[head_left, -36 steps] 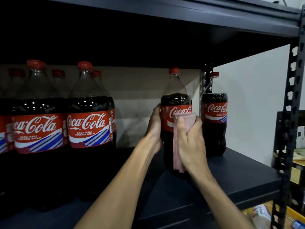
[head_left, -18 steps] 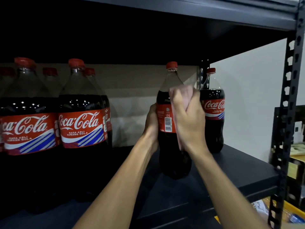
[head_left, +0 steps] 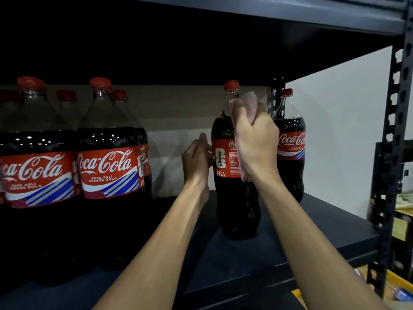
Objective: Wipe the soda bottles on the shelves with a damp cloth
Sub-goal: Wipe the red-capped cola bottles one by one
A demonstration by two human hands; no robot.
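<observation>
Centre of frame: one soda bottle [head_left: 234, 198] stands upright on the dark shelf [head_left: 301, 238], red cap on, label turned so "FRA" and a FIFA logo face the camera. Right hand [head_left: 254, 139] is clenched around a pink cloth [head_left: 250, 101] and pressed against the bottle's upper shoulder and label; the cloth bunches out above the fingers by the neck and a strip hangs down below the palm. Left hand [head_left: 196, 159] sits at the bottle's left side at label height, fingers curled, touching or nearly touching the label edge; can't tell how firm the grip is. A second bottle [head_left: 290, 153] stands just behind and to the right, partly hidden by the right hand. A cluster of bottles [head_left: 107, 166] fills the left of the frame on the same shelf, well apart from the centre one. Perforated metal upright [head_left: 397, 130] runs along the right edge.
</observation>
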